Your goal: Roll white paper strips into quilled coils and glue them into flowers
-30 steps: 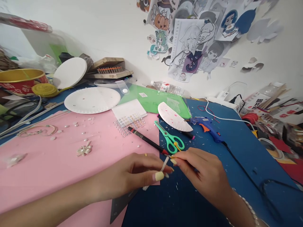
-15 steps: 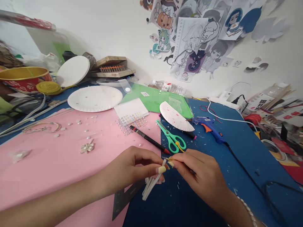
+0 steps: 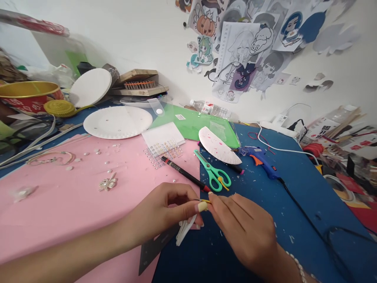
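Between the thumb and fingers of my left hand [image 3: 173, 206] is a folded bundle of narrow white strips [image 3: 185, 232], its loose ends hanging below. My right hand [image 3: 244, 224] is closed, its fingertips pinching a thin yellow stick [image 3: 205, 201] with a fine metal-looking tip. That tip reaches the left fingertips, where the top of the bundle is hidden. Just beyond the hands lie green-handled scissors [image 3: 212, 171] and a black marker with a red end [image 3: 185, 173]. A dark ruler-like piece [image 3: 151, 251] lies beneath the left forearm.
A blue glue gun [image 3: 260, 159] rests at right, its cord trailing forward. Behind are a half paper plate [image 3: 219, 146], a green folder [image 3: 191, 122] and a white plate [image 3: 118, 122]. On the pink sheet [image 3: 73, 212] sit a pearl ornament [image 3: 108, 182] and scattered beads.
My right hand has turned, its back now showing more, and moved slightly left and down. The yellow stick's tip has shifted left toward my left fingers. The white bundle's upper end is now hidden.
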Demonstrator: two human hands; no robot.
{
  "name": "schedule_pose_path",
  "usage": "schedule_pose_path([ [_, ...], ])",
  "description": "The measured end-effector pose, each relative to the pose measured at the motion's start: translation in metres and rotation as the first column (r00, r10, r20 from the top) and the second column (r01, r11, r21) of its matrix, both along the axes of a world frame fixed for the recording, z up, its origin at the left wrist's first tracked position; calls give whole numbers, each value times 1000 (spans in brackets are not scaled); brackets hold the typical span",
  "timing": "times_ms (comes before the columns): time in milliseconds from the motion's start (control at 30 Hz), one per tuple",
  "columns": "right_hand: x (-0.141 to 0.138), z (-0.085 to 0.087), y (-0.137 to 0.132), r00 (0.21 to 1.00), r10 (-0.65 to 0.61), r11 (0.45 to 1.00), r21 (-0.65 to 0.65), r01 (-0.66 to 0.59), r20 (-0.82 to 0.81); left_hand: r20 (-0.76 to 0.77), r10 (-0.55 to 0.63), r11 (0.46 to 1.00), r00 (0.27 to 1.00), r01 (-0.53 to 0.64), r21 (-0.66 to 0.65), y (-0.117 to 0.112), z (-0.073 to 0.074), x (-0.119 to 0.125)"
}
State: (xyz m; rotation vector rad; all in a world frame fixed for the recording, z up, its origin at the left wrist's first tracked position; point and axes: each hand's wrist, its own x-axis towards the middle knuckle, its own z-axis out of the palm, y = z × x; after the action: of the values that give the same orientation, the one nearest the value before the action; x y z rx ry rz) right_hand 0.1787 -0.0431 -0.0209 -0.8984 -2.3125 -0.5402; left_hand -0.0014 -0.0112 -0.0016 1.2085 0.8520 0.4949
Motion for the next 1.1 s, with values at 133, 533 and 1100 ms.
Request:
schedule_pose_path([
  [133,-3,3,-4,992,-45,996,82,36,115,21,68,996,997,-67,-55,-1,-1,4],
  [533,-8,5,-3,991,-109,989,104,101,80,5,81,996,997,-80,-49,-2,-3,4],
  [1100,3,22,9,898,-276,344,-908,-241,-343,-262,48,945,964,41,326,-1,9,0],
])
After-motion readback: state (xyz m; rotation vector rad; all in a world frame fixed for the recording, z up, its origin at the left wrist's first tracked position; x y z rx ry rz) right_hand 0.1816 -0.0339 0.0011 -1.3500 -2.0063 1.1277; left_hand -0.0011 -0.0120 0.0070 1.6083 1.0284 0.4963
